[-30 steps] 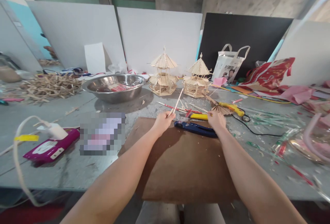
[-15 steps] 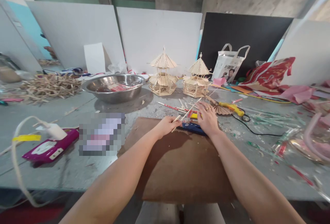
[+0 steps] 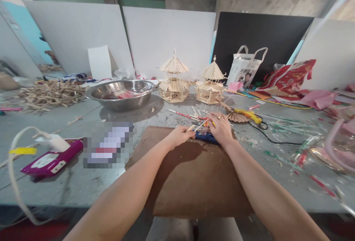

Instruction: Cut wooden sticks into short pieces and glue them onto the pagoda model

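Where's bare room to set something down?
Near half of the brown board, between the forearms; grey tabletop in front of the pixelated object. Crowded: the board's far edge, with left hand, right hand, blue tool; right side, scraps.

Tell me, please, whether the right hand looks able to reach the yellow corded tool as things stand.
Probably yes: the yellow corded tool lies to the right of the right hand, with only a low brown pleated piece seen between them.

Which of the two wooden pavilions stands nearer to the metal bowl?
The left pavilion, beside the bowl; the right pavilion stands farther off, nearer the white bag.
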A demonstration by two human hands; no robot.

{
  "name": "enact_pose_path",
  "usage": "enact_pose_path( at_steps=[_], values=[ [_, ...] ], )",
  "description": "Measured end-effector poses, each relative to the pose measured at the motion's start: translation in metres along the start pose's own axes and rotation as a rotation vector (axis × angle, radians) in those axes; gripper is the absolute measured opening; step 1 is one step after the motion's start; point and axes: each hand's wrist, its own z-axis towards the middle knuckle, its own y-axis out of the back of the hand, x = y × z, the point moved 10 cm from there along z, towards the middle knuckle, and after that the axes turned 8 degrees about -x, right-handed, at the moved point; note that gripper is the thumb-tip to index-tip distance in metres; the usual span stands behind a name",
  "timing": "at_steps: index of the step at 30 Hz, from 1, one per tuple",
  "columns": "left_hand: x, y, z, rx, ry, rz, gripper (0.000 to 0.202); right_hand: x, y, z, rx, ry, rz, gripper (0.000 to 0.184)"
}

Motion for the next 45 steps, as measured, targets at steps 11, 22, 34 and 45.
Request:
enact_pose_path(
  at_steps=[11, 22, 34, 45],
  values=[
    [0.020, 0.045, 0.010, -0.378, 0.053, 0.270, 0.027, -0.043, -0.001, -0.004, 0.049, -0.278, -0.080, 0.027],
    [0.037, 0.059, 0.011, -0.417, 0.164, 0.553, 0.026, -0.058, -0.017, -0.014, 0.353, -0.403, -0.190, 0.025],
    [-0.004, -0.001, -0.002, -0.010, -0.028, 0.023, 0.042, 0.001, -0.002, -0.002, 0.126, -0.094, -0.048, 0.033],
    [0.010, 0.016, 0.005, -0.200, 0.011, 0.073, 0.036, -0.020, -0.004, -0.007, 0.125, -0.354, 0.067, 0.039]
  ],
)
